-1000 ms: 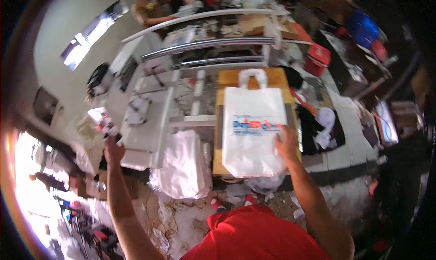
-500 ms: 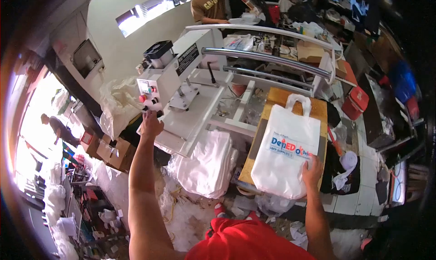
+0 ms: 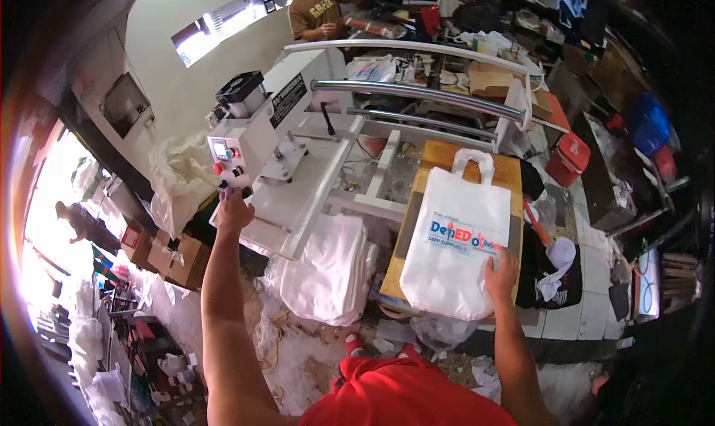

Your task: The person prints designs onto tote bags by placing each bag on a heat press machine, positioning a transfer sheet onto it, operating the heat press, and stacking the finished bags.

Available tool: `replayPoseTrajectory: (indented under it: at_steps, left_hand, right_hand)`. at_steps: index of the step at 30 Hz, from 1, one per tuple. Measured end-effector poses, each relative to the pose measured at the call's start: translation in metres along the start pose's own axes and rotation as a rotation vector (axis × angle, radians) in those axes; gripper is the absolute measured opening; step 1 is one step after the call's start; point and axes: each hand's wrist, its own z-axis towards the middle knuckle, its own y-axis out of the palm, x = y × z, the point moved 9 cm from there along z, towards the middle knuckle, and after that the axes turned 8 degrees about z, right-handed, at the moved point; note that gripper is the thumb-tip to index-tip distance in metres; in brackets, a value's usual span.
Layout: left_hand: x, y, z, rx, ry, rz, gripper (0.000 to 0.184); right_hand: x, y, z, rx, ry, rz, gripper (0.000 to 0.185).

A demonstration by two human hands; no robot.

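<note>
My left hand (image 3: pixel 235 207) is closed at the lower front of the heat press's white head (image 3: pixel 234 158), around what looks like a black handle; the fingers partly hide it. On the wooden board (image 3: pixel 512 179) to the right lies a stack of white tote bags (image 3: pixel 447 277), handles pointing away from me. The top bag carries a blue and red printed label (image 3: pixel 463 238) reading "DepED". Fingers stretched out, my right hand (image 3: pixel 502 275) rests on that bag's right side, beside the label's right end.
More white bags (image 3: pixel 324 273) are piled below the press bed. Chrome rails (image 3: pixel 424 98) cross behind the board. A red container (image 3: pixel 568 159) and a white roll (image 3: pixel 560 253) are at the right. Cardboard boxes (image 3: pixel 171 258) stand left. Another person (image 3: pixel 315 13) is at the back.
The whole view has shifted slightly to the left. My hands keep about the same places on the press and the bag. The person at the back has moved their arms.
</note>
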Motion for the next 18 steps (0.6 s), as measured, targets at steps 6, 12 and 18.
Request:
replayPoseTrajectory:
  at_steps: [6, 12, 18]
  left_hand:
    - [0.007, -0.008, -0.002, 0.004, 0.013, -0.018, 0.044]
    - [0.005, -0.001, -0.001, -0.025, 0.018, 0.001, 0.051]
    - [0.013, -0.012, -0.005, -0.036, 0.031, 0.003, 0.051]
  right_hand:
    - [-0.005, -0.005, 0.001, 0.034, -0.022, -0.014, 0.047]
    - [-0.007, -0.007, 0.001, 0.016, 0.032, -0.046, 0.045]
    - [-0.004, -0.004, 0.001, 0.033, 0.02, -0.041, 0.045]
